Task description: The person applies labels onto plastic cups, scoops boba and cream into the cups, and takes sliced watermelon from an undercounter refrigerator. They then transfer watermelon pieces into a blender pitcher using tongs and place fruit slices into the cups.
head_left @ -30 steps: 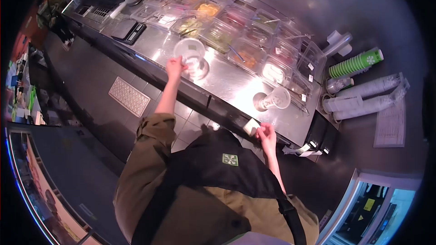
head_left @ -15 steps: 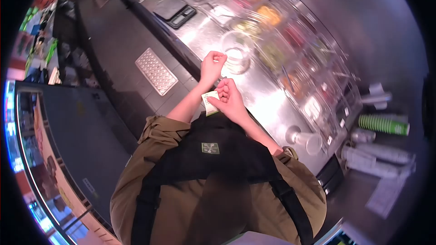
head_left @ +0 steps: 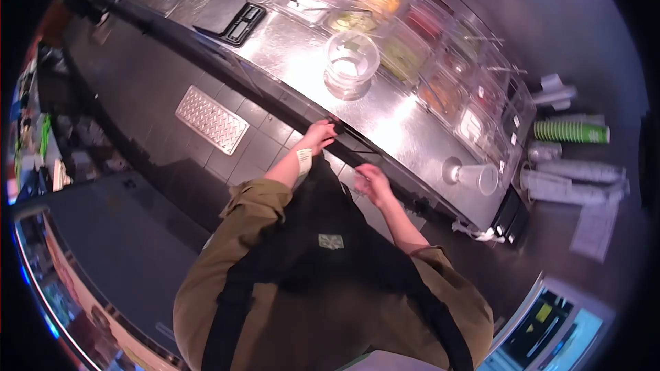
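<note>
My left hand (head_left: 318, 136) is at the front edge of the steel counter (head_left: 412, 139), its fingers bent against a small dark part under the edge, which I cannot make out. A printed paper label (head_left: 304, 160) lies on my left wrist. Lower and to the right, my right hand (head_left: 373, 184) hangs over the floor beside the counter front, slightly blurred, with fingers loosely bent and apart and nothing seen in them. On the counter above my hands, a clear plastic cup (head_left: 353, 55) stands on or in another clear container.
Clear bins of cut food (head_left: 405, 55) line the back of the counter. A black scale (head_left: 244, 24) stands at the left. Another clear cup (head_left: 474, 177) lies at the right, near stacked green cups (head_left: 574, 132). A metal plate (head_left: 212, 119) lies on the tiled floor.
The paper label has gone from my right fingers to my left wrist. Both hands have moved down from the counter top, the left to the front edge, the right lower and rightward.
</note>
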`<action>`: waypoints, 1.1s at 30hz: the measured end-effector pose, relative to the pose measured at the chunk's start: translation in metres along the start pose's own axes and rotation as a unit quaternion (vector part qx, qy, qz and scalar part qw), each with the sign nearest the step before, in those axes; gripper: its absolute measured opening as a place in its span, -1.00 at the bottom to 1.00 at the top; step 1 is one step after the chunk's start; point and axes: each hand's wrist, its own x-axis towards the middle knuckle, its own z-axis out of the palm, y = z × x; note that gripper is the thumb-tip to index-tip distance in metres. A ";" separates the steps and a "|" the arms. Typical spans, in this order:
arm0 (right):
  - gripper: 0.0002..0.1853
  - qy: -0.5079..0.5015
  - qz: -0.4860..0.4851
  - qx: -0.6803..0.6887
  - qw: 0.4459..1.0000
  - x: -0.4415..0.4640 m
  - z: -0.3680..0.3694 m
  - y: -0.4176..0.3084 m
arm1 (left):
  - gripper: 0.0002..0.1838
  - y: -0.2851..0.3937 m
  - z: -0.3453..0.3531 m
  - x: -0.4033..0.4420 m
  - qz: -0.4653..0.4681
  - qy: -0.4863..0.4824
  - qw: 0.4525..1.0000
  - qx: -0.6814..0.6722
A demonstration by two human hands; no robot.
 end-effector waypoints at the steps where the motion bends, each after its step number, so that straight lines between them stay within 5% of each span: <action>1: -0.79 0.051 -0.049 0.129 0.989 0.010 -0.023 0.010 | -0.60 -0.018 -0.001 0.029 -0.001 -0.084 0.996 0.000; 4: -0.77 0.139 -0.142 0.299 0.933 0.027 -0.070 0.010 | -0.63 -0.034 0.028 0.034 0.005 -0.197 0.978 -0.072; 7: -0.64 0.087 -0.233 0.393 0.886 0.037 -0.068 0.005 | -0.66 -0.062 0.026 0.037 0.089 -0.274 0.948 -0.135; 8: -0.63 0.101 -0.260 0.401 0.873 0.036 -0.058 0.009 | -0.67 -0.064 0.025 0.032 0.037 -0.227 0.952 -0.203; 10: -0.63 0.086 -0.275 0.414 0.863 0.039 -0.062 0.020 | -0.58 -0.090 -0.002 0.057 0.004 -0.198 0.971 -0.136; 13: -0.88 0.111 -0.214 0.328 0.913 0.010 -0.062 0.056 | -0.45 -0.092 -0.064 -0.039 0.069 -0.134 0.988 -0.027; 18: -0.58 0.296 -0.069 0.165 0.938 -0.079 -0.083 0.179 | -0.43 -0.078 -0.214 -0.115 0.098 -0.032 0.963 0.249; 19: -0.53 0.338 -0.135 0.134 0.922 -0.084 -0.113 0.227 | -0.45 -0.067 -0.240 -0.124 0.098 0.000 0.949 0.300; 21: -0.26 0.352 0.115 -0.020 0.929 -0.159 -0.146 0.250 | -0.50 -0.042 -0.275 -0.146 0.080 0.111 0.887 0.441; 22: -0.30 0.348 0.202 -0.147 0.904 -0.189 -0.148 0.243 | -0.54 -0.029 -0.284 -0.154 0.064 0.185 0.827 0.528; 24: -0.32 0.311 0.332 -0.400 0.796 -0.225 -0.160 0.226 | -0.53 -0.023 -0.303 -0.153 0.186 0.271 0.701 0.633; 26: -0.39 0.039 0.385 -0.656 0.647 -0.228 -0.185 0.196 | -0.41 -0.032 -0.314 -0.134 0.229 0.398 0.633 0.623; 28: -0.52 -0.193 0.220 -0.800 0.524 -0.160 -0.203 0.181 | -0.34 -0.025 -0.323 -0.130 0.183 0.438 0.578 0.664; 29: -0.59 -0.084 0.251 -0.604 0.752 -0.130 -0.197 0.161 | -0.32 -0.024 -0.332 -0.126 0.197 0.436 0.577 0.662; 30: -0.66 0.022 0.236 -0.344 0.908 -0.100 -0.188 0.140 | -0.31 -0.025 -0.338 -0.125 0.210 0.436 0.574 0.661; 32: -0.62 0.106 0.044 -0.149 0.982 -0.026 -0.168 0.115 | -0.29 -0.023 -0.334 -0.129 0.192 0.415 0.600 0.656; 33: -0.59 0.146 0.029 -0.106 0.983 0.016 -0.169 0.099 | -0.28 -0.026 -0.339 -0.126 0.192 0.411 0.603 0.656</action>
